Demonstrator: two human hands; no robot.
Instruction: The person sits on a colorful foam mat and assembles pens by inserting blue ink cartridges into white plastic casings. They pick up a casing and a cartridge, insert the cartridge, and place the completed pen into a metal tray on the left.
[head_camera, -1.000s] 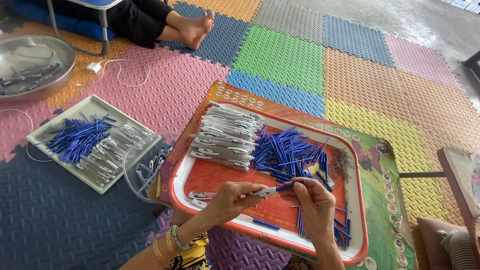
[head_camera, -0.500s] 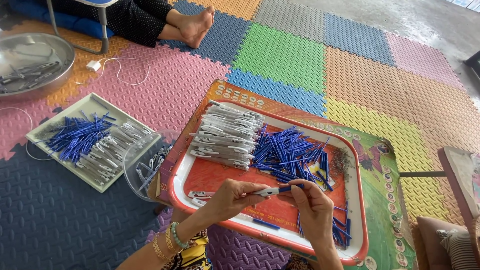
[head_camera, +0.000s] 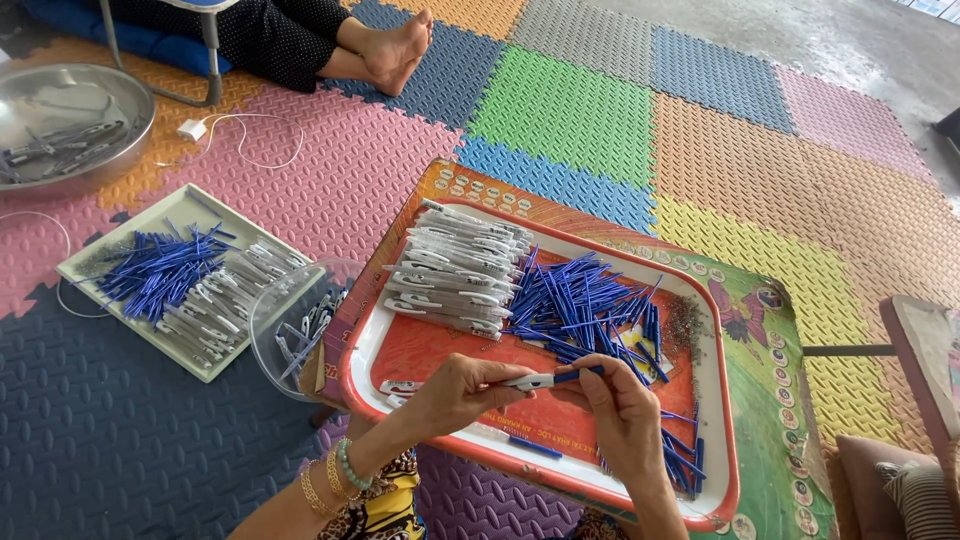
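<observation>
Blue refill met white pen barrel, pinched between left hand and right hand, above red tray; blue refill pile at 12 o'clock.

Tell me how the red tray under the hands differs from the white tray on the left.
The red tray is red with a white rim and rests on a low printed table; the white tray is plain white, smaller, and lies on the foam mat. Both hold blue pen parts and white pen barrels.
</observation>
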